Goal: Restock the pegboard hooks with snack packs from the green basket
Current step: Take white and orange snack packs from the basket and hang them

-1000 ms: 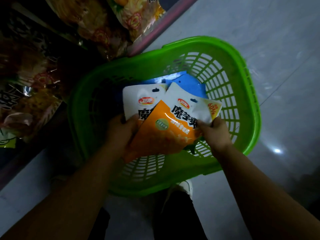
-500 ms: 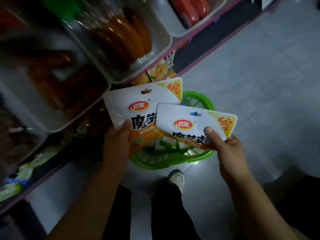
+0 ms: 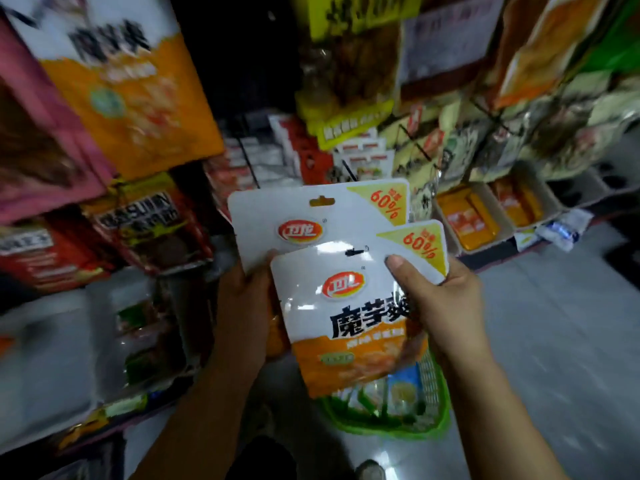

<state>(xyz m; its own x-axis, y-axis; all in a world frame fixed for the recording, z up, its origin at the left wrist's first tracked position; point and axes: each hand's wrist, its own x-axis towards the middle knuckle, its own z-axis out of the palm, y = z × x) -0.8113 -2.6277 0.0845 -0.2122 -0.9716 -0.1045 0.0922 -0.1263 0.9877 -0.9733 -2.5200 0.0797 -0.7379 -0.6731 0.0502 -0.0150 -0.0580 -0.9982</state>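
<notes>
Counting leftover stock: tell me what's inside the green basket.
The green basket holds a blue-and-yellow pack and some white and green packs; the front orange snack pack hides the rest.

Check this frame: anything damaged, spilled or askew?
Nothing stands out. Both snack packs look intact: the left hand holds the rear pack, the right hand the front pack, tilted only by the grip. The green basket sits upright on the floor.

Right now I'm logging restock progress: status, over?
Left hand grips rear snack pack. Right hand grips front snack pack. Neither hung yet.
</notes>
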